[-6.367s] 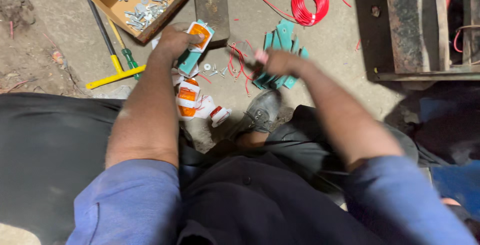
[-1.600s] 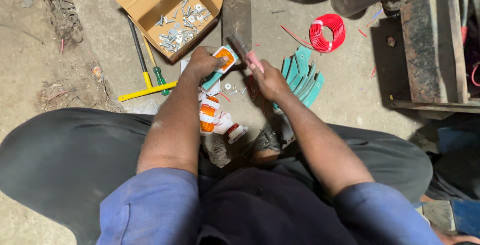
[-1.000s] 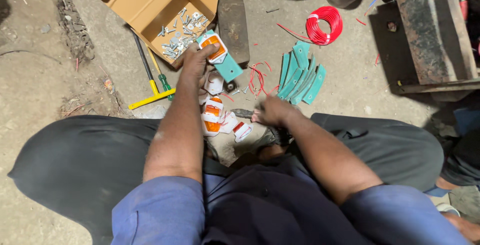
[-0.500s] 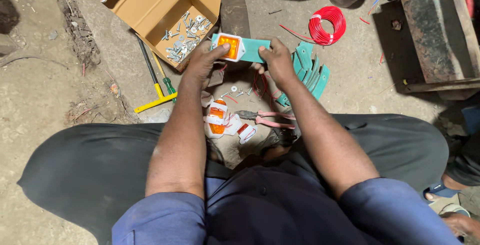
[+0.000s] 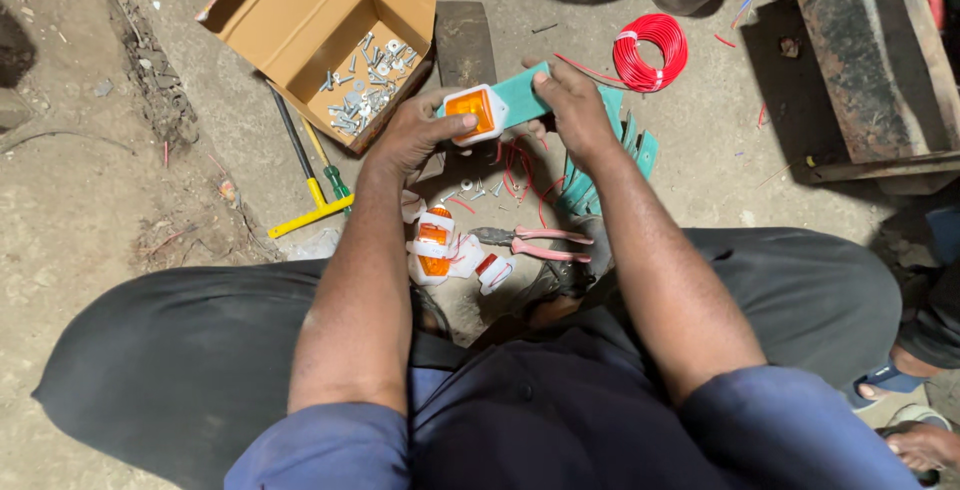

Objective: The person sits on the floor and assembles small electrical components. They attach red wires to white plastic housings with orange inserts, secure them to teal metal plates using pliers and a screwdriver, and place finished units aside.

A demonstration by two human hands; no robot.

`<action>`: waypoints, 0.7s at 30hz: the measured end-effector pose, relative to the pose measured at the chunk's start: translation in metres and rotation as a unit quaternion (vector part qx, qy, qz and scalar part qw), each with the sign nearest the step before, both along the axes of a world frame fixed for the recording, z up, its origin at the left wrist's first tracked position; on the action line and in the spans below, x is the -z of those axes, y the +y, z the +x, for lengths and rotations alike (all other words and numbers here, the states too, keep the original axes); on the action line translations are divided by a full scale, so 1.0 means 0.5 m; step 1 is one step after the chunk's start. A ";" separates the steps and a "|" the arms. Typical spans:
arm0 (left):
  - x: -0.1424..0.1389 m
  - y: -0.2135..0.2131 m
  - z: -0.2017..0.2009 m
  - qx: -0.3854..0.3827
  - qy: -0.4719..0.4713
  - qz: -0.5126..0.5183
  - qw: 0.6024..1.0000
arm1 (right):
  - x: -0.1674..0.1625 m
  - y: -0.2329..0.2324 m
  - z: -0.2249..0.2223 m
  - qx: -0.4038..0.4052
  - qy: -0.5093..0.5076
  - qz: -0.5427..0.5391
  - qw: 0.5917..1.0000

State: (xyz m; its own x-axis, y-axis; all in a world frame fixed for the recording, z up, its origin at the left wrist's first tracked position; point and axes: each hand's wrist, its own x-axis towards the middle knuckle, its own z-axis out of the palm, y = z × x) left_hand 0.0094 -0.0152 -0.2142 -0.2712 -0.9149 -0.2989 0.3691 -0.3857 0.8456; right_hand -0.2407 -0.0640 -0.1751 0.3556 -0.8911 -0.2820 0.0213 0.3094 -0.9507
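Observation:
Both my hands hold one teal bracket (image 5: 520,100) that carries an orange lamp in a white frame (image 5: 470,113). My left hand (image 5: 415,135) grips the lamp end, my right hand (image 5: 575,110) the teal end. Below them on the ground lie several more orange and white lamps (image 5: 438,245), pink-handled pliers (image 5: 530,245), loose screws and red wire scraps (image 5: 515,165). A stack of teal brackets (image 5: 635,145) lies just right of my right hand.
An open cardboard box (image 5: 300,20) with several bolts and nuts stands at upper left. A yellow and black tool (image 5: 305,195) and a green screwdriver (image 5: 335,180) lie beside it. A red wire coil (image 5: 655,50) sits at the back, a rusty metal frame (image 5: 870,60) at right.
My right hand set the pliers down on the ground and joined my left hand on the teal bracket with the lamp, now held level between both hands.

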 end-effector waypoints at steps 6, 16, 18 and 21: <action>-0.001 -0.008 -0.029 -0.087 0.052 -0.004 0.995 | 0.025 0.019 0.031 -0.056 -0.033 -0.048 0.997; -0.005 -0.004 -0.038 -0.110 0.096 0.006 0.989 | 0.082 0.053 0.083 -0.092 0.101 -0.071 0.988; -0.004 -0.001 -0.036 -0.110 0.095 0.004 0.989 | 0.095 0.059 0.085 -0.087 0.097 -0.064 0.989; -0.002 0.003 -0.036 -0.112 0.081 0.015 0.990 | 0.102 0.059 0.081 -0.091 0.128 -0.012 0.988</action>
State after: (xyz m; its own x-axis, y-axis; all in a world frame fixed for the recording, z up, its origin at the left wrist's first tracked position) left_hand -0.0085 -0.0138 -0.2133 -0.1082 -0.9490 -0.2961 0.5784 -0.3023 0.7576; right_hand -0.2003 -0.0346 -0.2260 0.4300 -0.8268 -0.3626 -0.2744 0.2630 -0.9250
